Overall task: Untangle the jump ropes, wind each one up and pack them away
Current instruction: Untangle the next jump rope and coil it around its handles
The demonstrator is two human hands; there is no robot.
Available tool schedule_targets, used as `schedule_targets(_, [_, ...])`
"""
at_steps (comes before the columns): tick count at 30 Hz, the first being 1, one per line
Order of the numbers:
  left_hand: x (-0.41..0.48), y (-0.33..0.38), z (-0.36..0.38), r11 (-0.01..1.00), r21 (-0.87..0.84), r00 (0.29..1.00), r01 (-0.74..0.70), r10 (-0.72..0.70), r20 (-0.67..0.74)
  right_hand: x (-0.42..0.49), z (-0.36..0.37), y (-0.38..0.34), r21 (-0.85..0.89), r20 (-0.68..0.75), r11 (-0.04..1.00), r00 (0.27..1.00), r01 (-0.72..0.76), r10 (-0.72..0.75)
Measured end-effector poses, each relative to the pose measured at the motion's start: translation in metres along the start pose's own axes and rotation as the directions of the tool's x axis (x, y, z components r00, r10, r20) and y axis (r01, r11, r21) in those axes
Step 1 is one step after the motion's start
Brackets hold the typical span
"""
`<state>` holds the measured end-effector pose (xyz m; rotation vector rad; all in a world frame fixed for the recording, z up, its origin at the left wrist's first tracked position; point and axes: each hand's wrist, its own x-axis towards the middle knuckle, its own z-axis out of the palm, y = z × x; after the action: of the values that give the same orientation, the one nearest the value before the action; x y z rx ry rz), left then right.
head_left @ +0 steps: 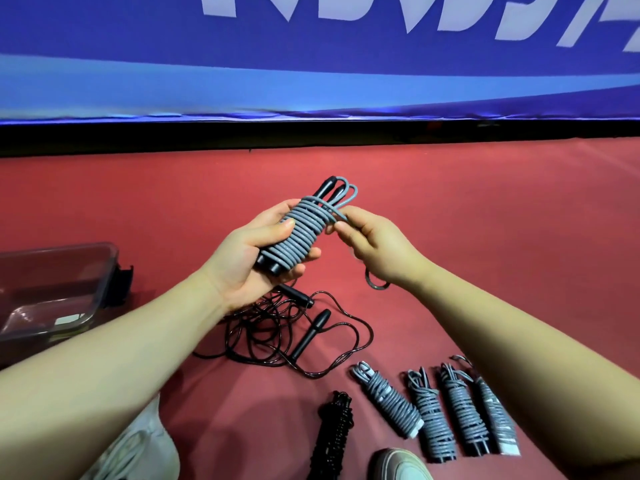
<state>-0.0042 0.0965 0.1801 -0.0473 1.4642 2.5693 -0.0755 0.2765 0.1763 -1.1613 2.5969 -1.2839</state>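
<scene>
My left hand [242, 258] grips a grey jump rope [301, 230] wound in tight coils round its two black handles. At the bundle's upper end my right hand [374, 244] pinches the rope's loose end, and a short grey loop hangs below that wrist. On the red floor beneath lies a loose black jump rope [294, 334] in a tangle, both handles showing. Several wound grey ropes [433, 410] lie side by side at the lower right, with one wound black rope [334, 434] to their left.
A clear plastic box [52, 289] with a black latch sits on the floor at the left. A blue banner wall [311, 64] with a black base closes off the far side. My shoes [398, 465] show at the bottom edge.
</scene>
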Motion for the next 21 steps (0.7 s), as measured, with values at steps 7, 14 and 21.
schedule_targets(7, [0.004, 0.009, -0.001, 0.994, -0.092, 0.998, -0.058, 0.056, -0.028, -0.013, 0.000, 0.024, 0.088, 0.117, 0.994, 0.991, -0.067, 0.057])
schedule_targets(14, [0.008, -0.002, 0.005, 0.995, -0.097, 1.000, 0.008, -0.008, 0.007, -0.018, 0.010, 0.080, -0.313, 0.133, 0.916, 0.944, -0.249, 0.302])
schedule_targets(21, [0.007, -0.002, 0.002, 0.998, -0.057, 0.999, 0.016, -0.013, 0.046, -0.023, 0.028, 0.090, -0.304, 0.188, 0.852, 0.850, -0.427, 0.493])
